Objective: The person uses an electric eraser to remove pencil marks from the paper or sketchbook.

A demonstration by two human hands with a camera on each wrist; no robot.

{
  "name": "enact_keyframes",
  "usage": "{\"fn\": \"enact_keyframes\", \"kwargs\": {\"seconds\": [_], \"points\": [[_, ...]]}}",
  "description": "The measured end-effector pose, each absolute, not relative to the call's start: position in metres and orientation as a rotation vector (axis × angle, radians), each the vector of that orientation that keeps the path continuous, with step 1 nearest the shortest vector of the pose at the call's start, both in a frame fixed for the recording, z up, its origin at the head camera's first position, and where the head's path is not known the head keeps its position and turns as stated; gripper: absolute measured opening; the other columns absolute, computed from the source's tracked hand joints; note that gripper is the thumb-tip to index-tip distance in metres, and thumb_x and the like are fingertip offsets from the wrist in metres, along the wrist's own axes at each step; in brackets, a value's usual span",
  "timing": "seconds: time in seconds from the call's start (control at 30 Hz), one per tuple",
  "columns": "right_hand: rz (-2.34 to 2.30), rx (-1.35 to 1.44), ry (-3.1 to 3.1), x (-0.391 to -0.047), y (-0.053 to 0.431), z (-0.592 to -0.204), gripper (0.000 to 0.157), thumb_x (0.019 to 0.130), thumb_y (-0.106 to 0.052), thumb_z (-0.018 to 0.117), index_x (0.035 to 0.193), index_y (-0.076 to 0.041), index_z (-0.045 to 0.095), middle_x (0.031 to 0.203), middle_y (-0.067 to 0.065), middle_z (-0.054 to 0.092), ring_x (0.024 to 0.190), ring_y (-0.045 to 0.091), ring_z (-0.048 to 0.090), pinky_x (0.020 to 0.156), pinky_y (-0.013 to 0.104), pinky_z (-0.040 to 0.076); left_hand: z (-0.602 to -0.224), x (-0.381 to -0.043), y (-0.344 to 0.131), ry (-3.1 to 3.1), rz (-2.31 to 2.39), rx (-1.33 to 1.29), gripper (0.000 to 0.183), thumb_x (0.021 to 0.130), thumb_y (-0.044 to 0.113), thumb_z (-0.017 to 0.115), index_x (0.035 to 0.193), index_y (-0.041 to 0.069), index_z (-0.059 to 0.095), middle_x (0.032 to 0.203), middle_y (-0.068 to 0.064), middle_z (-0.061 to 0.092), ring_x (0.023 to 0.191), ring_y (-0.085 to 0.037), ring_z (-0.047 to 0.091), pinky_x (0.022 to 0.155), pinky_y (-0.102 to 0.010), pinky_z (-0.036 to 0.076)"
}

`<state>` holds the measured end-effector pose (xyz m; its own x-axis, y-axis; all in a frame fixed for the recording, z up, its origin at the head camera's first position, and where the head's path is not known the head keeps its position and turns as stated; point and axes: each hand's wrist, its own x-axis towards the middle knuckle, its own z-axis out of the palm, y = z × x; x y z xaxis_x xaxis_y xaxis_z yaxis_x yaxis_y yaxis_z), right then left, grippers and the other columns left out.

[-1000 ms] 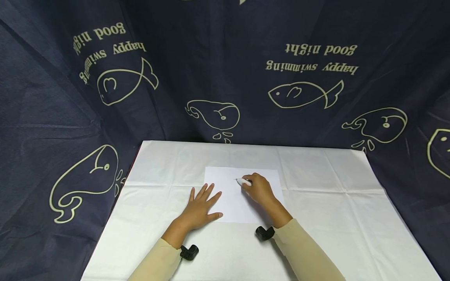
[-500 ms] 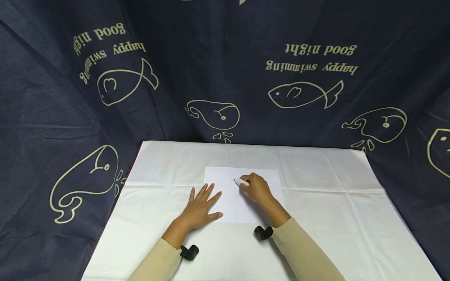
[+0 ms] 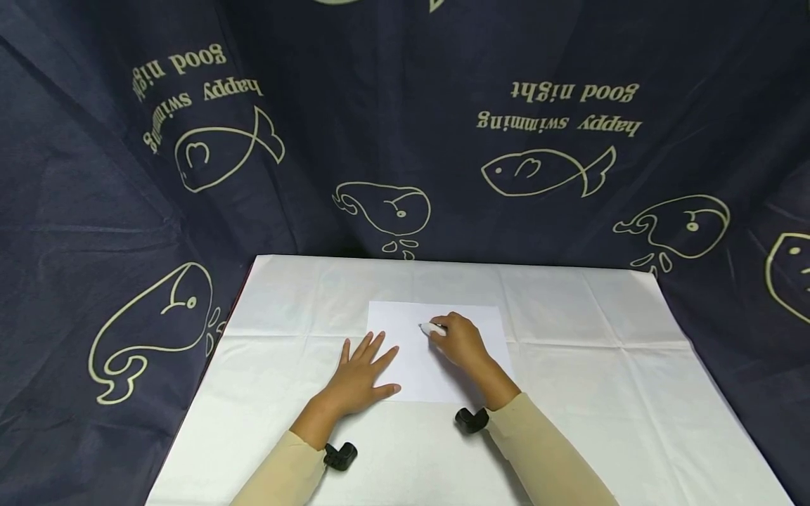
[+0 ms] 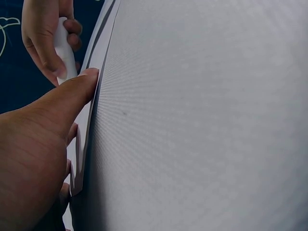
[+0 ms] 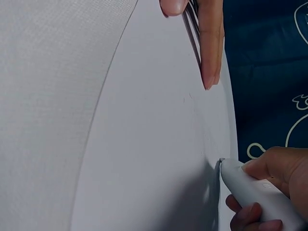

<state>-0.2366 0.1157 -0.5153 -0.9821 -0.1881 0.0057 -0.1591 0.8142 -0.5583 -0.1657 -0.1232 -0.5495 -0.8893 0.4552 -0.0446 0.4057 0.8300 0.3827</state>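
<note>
A sheet of white paper (image 3: 420,376) lies on the cloth-covered table. My left hand (image 3: 354,379) rests on its left side with fingers spread. In the left wrist view the thumb (image 4: 79,94) reaches over the paper's near edge. My right hand (image 3: 460,341) grips a thick white utility knife (image 3: 434,329), tilted, its small metal tip (image 5: 222,160) down at the paper toward the upper middle. Short fine marks (image 5: 190,96) show on the sheet between the tip and the left fingers. The right palm hides the knife's back end.
A white cloth (image 3: 582,393) with fold creases covers the table. Behind and beside it hangs a dark blue curtain (image 3: 380,126) with fish and whale prints. Black wrist cameras (image 3: 342,457) sit at both cuffs, close above the cloth.
My right hand has slid slightly left, carrying the knife tip a short way across the paper. The left hand keeps its place on the sheet.
</note>
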Motion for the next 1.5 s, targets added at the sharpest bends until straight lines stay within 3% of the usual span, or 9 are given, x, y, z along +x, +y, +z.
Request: {"fn": "enact_keyframes", "kwargs": {"seconds": [0.37,1.5], "points": [[-0.912,-0.269,2.946,-0.2379,0.1197,-0.5189,0.028,0.092,-0.02,0.071,0.117,-0.008,0.076,0.095,0.01,0.069,0.072,0.018,0.053,0.065,0.032,0.043,-0.5494,-0.1656,-0.1234,2.874,0.549,0.678,0.075,0.096,0.059,0.057,0.159,0.023,0.035,0.171,-0.011,0.016,0.159,-0.035,0.009,0.121,-0.071,0.003],[-0.902,-0.271,2.943,-0.2371,0.1195,-0.5158,0.028,0.092,-0.02,0.073,0.117,-0.009,0.076,0.097,0.01,0.069,0.072,0.018,0.054,0.067,0.033,0.045,-0.5508,-0.1649,-0.1228,2.873,0.551,0.663,0.075,0.096,0.058,0.057,0.159,0.023,0.035,0.171,-0.01,0.015,0.159,-0.035,0.009,0.122,-0.071,0.003]]}}
